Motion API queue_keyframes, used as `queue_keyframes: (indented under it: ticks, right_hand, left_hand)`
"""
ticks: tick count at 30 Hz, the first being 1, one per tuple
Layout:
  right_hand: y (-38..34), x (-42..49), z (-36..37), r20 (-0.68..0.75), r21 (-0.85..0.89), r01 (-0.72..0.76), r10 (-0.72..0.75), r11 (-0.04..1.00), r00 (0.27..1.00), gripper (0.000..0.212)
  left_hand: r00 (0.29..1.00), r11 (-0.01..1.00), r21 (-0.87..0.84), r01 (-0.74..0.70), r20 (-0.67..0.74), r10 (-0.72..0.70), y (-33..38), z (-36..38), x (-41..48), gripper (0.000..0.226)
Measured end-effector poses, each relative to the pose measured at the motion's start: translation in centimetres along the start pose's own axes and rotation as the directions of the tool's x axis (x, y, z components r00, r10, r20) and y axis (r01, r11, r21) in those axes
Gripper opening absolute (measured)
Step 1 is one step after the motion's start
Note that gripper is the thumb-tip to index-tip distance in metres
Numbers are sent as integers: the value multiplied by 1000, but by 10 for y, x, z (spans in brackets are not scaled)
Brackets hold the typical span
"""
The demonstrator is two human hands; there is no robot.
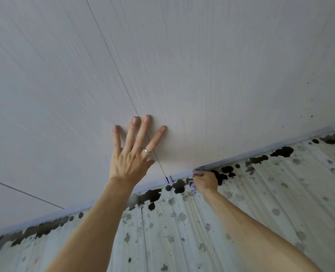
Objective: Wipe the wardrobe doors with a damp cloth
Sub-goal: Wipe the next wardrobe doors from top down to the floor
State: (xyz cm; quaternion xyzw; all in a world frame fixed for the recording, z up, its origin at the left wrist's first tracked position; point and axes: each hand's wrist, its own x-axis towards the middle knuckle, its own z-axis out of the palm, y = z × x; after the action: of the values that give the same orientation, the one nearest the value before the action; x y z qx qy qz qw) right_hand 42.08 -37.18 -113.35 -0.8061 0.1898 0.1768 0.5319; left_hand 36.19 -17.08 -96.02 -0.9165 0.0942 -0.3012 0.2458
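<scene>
Pale wood-grain wardrobe doors [182,65]: seam runs from far left towards the near top edge.
Your left hand [132,154]: flat, fingers spread, across seam.
Your right hand [204,180]: clenched around cloth [192,188] at top edge; cloth bunched, axis unclear.

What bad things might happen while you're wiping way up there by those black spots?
1. The cloth in the right hand is working right next to the black blotches; it may smear them onto the pale wardrobe doors.
2. The left hand presses flat across the seam between the doors, so it may leave fingerprints.
3. Both arms stretch overhead, so balance may wobble.
</scene>
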Motion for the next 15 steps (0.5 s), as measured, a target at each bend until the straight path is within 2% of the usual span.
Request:
queue_keyframes:
  ticks: [3,6,9,11,15]
  right_hand:
    - [-2,-16,15,120,-81,105,-95,991,988,19]
    - [3,-28,36,210,-189,184,-144,965,967,36]
    - [3,-31,50,268,-275,255,-181,927,946,21]
    - [-1,-32,56,272,-321,281,-196,904,942,16]
    - [-4,-32,61,182,-357,260,-206,897,961,15]
  left_hand:
    - [999,1000,21,-6,51,5,-2,1,0,151]
    - [998,999,46,-20,65,17,-5,5,2,155]
    - [998,997,72,-38,60,34,-5,7,3,157]
    - [997,995,87,-48,66,42,-7,8,3,156]
    - [995,992,120,-45,90,34,-8,10,1,153]
